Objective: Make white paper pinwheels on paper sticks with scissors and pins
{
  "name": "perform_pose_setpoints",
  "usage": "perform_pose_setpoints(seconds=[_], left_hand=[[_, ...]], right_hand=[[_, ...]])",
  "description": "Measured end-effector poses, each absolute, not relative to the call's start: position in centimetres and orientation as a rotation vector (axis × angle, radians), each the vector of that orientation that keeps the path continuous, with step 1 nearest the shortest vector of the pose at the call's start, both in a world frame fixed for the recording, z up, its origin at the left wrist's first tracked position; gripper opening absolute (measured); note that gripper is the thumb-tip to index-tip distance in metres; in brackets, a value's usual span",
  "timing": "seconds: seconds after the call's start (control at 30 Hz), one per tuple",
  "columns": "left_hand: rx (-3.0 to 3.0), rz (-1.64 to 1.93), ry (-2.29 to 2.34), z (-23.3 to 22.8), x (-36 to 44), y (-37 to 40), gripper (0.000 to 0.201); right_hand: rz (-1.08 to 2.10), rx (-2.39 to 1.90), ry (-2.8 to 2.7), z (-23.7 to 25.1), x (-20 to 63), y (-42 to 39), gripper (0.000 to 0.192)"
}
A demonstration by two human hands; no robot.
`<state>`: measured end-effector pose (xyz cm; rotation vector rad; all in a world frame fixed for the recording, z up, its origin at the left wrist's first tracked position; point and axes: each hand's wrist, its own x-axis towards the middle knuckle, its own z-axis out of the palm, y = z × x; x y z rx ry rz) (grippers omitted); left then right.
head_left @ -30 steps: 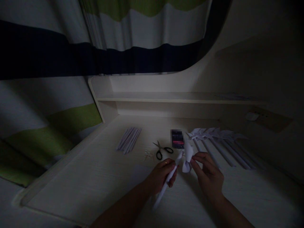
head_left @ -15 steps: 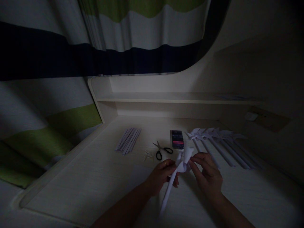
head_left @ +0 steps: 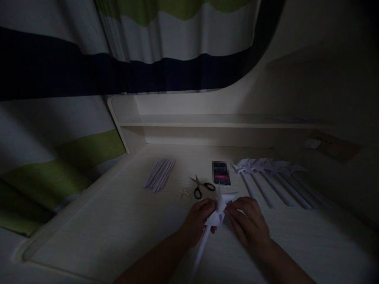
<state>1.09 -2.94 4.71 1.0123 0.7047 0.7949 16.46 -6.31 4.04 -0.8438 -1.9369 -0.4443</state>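
A white paper pinwheel (head_left: 219, 207) with a rolled-paper stick (head_left: 201, 248) is held above the desk between both hands. My left hand (head_left: 197, 221) is closed on it from the left, where the stick meets the folded blades. From the other side, my right hand (head_left: 250, 223) pinches the edge of a blade with thumb and fingertips. The stick slants down toward me. Part of the left fingers is hidden behind the paper.
Black-handled scissors (head_left: 199, 187) lie open beyond my hands, beside small pale bits (head_left: 184, 192). A phone (head_left: 220, 172) is behind. Rolled paper sticks (head_left: 160, 174) lie at left; several finished-looking paper pinwheels (head_left: 266, 173) lie in a row at right. A shelf (head_left: 213, 125) spans the back.
The pinwheel has come lower and slightly left, and its blades have turned and stand differently. My right hand has shifted left with it, still pinching the paper.
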Motion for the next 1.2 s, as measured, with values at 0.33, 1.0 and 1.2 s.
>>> perform_pose_setpoints(seconds=[0.33,1.0,1.2], left_hand=[[0.71,0.849,0.619,4.1,1.3,-2.5,0.021],[0.771,0.805,0.607,4.5,0.9,-2.6,0.022],[0.776,0.801,0.601,4.9,0.8,-2.7,0.021]], right_hand=[[-0.381,-0.862,-1.893,3.9,16.3,-6.4,0.029],[-0.428,-0.861,-1.844,5.0,15.7,-7.1,0.025],[-0.402,-0.867,-1.831,5.0,15.5,-7.3,0.025]])
